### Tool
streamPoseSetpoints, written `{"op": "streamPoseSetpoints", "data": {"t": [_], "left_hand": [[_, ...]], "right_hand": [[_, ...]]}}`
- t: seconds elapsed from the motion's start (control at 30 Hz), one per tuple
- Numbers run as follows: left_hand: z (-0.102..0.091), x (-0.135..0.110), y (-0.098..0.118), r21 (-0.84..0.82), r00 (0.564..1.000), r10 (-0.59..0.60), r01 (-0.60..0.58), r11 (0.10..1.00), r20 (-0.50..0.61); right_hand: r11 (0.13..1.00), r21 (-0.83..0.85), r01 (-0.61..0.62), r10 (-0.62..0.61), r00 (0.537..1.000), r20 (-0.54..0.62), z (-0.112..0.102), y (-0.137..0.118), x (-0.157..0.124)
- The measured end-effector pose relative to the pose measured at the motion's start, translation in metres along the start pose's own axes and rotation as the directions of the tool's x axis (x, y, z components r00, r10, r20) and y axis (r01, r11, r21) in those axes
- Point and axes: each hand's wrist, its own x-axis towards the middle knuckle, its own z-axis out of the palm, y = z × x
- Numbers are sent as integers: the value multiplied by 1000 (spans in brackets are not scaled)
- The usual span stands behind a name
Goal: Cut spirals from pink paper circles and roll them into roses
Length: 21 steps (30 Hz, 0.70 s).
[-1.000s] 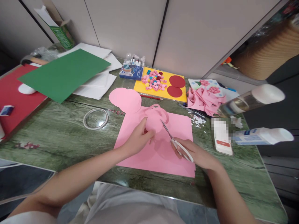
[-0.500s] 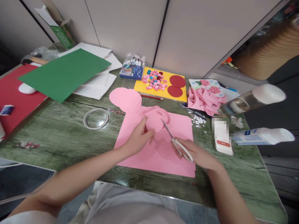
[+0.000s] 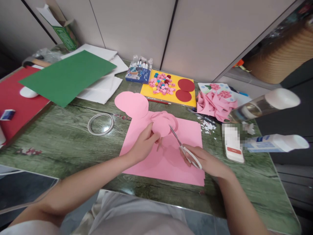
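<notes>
- Left hand angled inward, a round pink paper disc pinched by its lower-left edge over the stacked pink paper sheets
- White-handled metal scissors gripped in the right hand, pointed up-left, blades right at the disc's edge
- Counted: two dark red paper ovals, one whitish tape ring
- Everything's spread over a green marbled table, backed by grey panels

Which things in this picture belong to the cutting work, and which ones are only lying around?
In the cutting work:
left hand, holding the round pink piece
right hand, holding the scissors
pink sheets underneath

Apparently just lying around, untouched:
green sheet
white ring
marker box
phone
</notes>
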Motion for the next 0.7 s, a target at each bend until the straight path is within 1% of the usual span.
{"op": "streamPoseSetpoints", "data": {"t": [0.1, 0.27, 0.43, 0.7], "left_hand": [[0, 0, -1, 7, 1000, -14, 13, 1000, 21], [0, -1, -4, 37, 995, -45, 42, 998, 87], [-1, -1, -6, 57, 996, -39, 34, 998, 86], [0, 0, -1, 3, 998, -13, 13, 1000, 68]], "right_hand": [[1000, -7, 3, -3, 1000, 1, 0, -1, 0], [1000, -4, 14, -14, 1000, 14, 1, -3, 0], [1000, 12, 11, -11, 1000, 12, 3, -1, 1], [999, 38, 5, -5, 1000, 0, 2, 0, 1]]}}
